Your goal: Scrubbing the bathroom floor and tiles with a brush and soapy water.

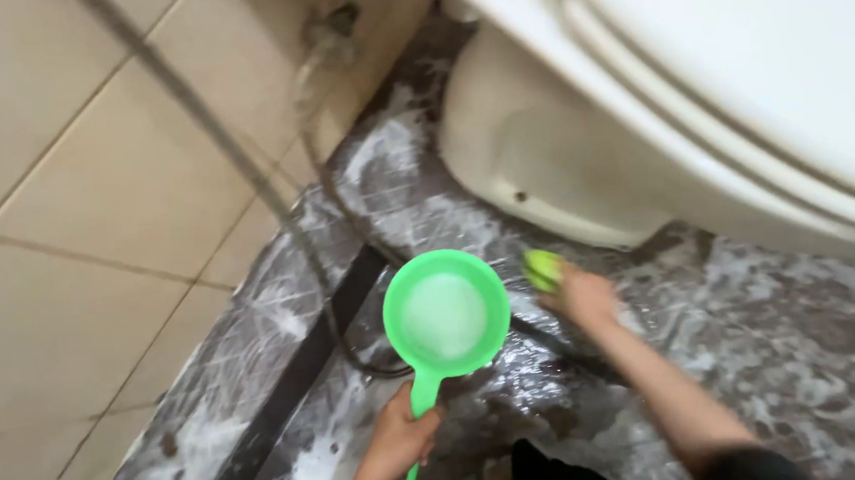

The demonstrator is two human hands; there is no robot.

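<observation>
Left hand (398, 440) wrapped around green dipper (446, 317) handle, keeping soapy water level; right hand (582, 294) pinching green scrubber (543, 269) against wet floor (756, 347) near toilet base (532, 162).

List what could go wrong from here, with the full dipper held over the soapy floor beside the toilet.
1. The green dipper looks full and the left hand holds only its handle; a tilt could spill water across the foamy dark floor.
2. That floor looks wet and soapy, so a slip seems likely.
3. The right hand presses a green scrubber close to the toilet base and the hose; a knock or snag is possible.
</observation>
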